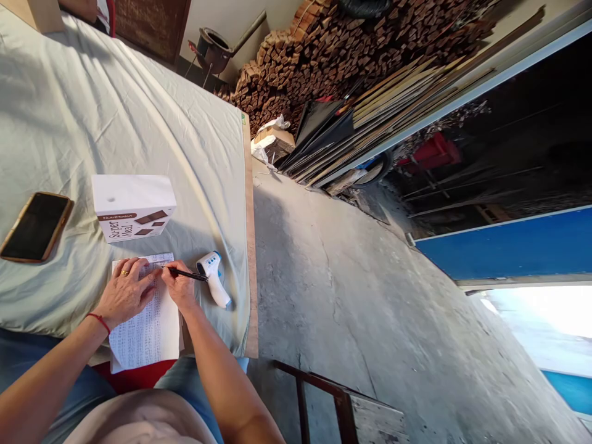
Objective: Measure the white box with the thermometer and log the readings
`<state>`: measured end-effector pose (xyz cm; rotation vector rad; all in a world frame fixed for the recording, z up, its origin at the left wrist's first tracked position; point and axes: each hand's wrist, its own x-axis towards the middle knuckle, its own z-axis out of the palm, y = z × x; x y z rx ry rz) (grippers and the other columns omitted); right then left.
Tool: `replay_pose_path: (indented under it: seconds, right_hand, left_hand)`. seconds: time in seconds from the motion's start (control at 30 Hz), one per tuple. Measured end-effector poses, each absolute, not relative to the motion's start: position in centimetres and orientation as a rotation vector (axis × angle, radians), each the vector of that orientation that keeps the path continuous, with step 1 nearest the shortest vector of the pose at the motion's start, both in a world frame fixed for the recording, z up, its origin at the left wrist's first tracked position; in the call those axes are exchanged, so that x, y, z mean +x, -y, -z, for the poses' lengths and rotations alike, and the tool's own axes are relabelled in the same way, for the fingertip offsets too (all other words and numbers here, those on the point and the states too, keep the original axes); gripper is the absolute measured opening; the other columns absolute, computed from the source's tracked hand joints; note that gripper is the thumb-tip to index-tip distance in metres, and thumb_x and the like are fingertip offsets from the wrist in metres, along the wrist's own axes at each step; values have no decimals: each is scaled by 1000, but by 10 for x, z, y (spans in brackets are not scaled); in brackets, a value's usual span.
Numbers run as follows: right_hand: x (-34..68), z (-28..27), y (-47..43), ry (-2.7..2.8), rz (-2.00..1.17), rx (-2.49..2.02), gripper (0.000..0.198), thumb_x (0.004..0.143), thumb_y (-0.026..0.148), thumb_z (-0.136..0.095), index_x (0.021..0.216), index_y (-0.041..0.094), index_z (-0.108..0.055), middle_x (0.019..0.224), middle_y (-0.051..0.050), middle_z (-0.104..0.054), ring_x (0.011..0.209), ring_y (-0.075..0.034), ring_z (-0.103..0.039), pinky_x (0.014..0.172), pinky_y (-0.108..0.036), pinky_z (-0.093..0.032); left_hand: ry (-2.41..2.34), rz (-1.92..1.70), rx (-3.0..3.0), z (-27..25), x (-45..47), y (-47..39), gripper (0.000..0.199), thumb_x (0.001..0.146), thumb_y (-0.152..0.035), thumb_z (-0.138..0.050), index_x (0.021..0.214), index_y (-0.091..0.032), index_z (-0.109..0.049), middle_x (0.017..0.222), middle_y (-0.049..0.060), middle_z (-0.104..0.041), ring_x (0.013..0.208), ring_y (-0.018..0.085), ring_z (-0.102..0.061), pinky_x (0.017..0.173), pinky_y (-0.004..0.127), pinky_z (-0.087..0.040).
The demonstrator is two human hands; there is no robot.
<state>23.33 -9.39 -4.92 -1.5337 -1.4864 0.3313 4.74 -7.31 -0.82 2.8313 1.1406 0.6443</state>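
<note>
A sheet of paper [147, 333] covered in rows of handwriting lies at the table's near edge, its lower end reaching past that edge. My left hand [126, 290] rests on its left part with the fingers spread, a ring on one finger and a red string at the wrist. In my right hand [181, 290] a black pen [189, 273] is pinched, its tip at the paper's upper right. Just right of that hand lies a white and blue infrared thermometer [213, 280]. Beyond the paper stands a white box [134, 194] with brown print.
A phone [37, 225] with a dark screen lies at the left on the cloth-covered table [60, 154]. Stacked firewood [287, 74] and leaning boards [370, 117] line the wall. A wooden chair [345, 407] stands on the concrete floor [314, 277]. Part of another person's arm [81, 8] shows at top left.
</note>
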Motion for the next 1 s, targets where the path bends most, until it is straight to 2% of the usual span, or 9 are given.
replay_pose_path:
  seconds: [0.47, 1.0]
  right_hand:
    - [232, 52, 94, 1448, -331, -1541, 18, 97, 33, -56, 83, 24, -62, 70, -2, -70, 62, -16, -65, 65, -28, -57]
    - [232, 52, 95, 1451, -328, -1570, 14, 95, 29, -58, 82, 26, -59, 69, 0, -68, 62, -17, -64, 64, -29, -57]
  left_hand:
    - [-1099, -686, 2891, 6, 47, 73, 34, 98, -28, -54, 127, -23, -72, 126, 17, -62, 121, 34, -57, 106, 54, -47]
    - [-1131, -636, 2869, 6, 47, 73, 35, 99, -28, -52, 129, -26, -71, 128, 15, -61, 123, 33, -56, 109, 54, -46]
